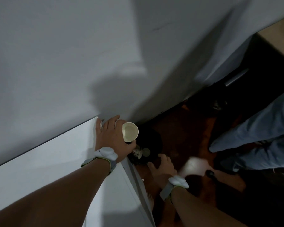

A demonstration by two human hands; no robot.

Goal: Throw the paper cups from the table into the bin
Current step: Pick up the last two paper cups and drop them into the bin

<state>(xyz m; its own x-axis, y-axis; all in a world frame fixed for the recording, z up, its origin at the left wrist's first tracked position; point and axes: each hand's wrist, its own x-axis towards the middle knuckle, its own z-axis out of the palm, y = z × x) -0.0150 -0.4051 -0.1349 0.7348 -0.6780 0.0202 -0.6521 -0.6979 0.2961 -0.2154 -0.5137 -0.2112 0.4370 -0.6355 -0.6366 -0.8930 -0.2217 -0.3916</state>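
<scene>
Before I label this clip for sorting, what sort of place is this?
Probably an office or meeting-room corner, though little shows. A white table meets a plain white wall, a dark bin with a discarded cup stands on the floor, and the left hand holds a paper cup.

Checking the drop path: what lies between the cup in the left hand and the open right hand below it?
In the head view, discarded paper cups in the dark bin lie between the cream paper cup held by the left hand and the right hand.

Cream paper cup (130, 132), white table (39, 161), grey-white wristbands (107, 154), lt-blue jeans (260, 128).
</scene>
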